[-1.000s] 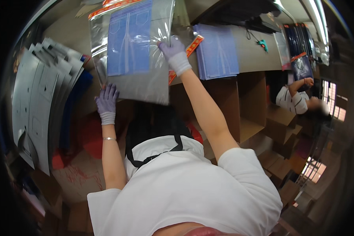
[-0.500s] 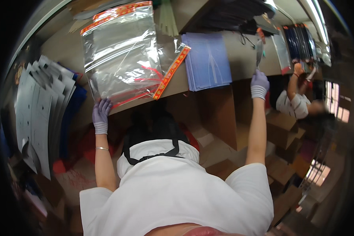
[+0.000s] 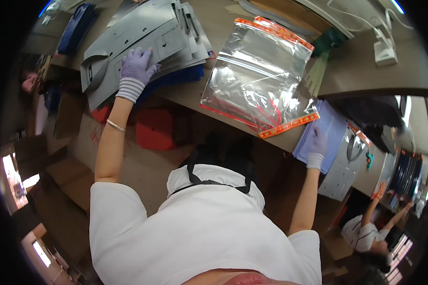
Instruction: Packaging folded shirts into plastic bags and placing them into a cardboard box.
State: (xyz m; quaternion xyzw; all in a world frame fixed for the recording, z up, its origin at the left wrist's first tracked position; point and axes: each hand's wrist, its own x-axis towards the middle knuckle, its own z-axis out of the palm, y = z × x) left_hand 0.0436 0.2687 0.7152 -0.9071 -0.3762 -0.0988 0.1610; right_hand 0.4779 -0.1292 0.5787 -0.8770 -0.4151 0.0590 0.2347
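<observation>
Red stool (image 3: 154, 129) seen under desk (image 3: 190, 93), near left. Right hand (image 3: 317, 145), gloved, blurred, held over stacked blue sheets (image 3: 332, 124) at near right; finger state cannot be told. Grey sheet (image 3: 338, 179) set just right of these. Left hand (image 3: 137, 67), gloved, laid on grey sheet stack (image 3: 172, 43) at left; fingers extended, thumb spread wide. Clear bags (image 3: 264, 59) with red-orange strips spread between both stacks. White power strip (image 3: 385, 53) placed far right.

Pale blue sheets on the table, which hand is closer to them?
Right. Your right hand is over the pale blue sheets; blur hides whether it touches. Your left hand is farther left, on the grey stack.
</observation>
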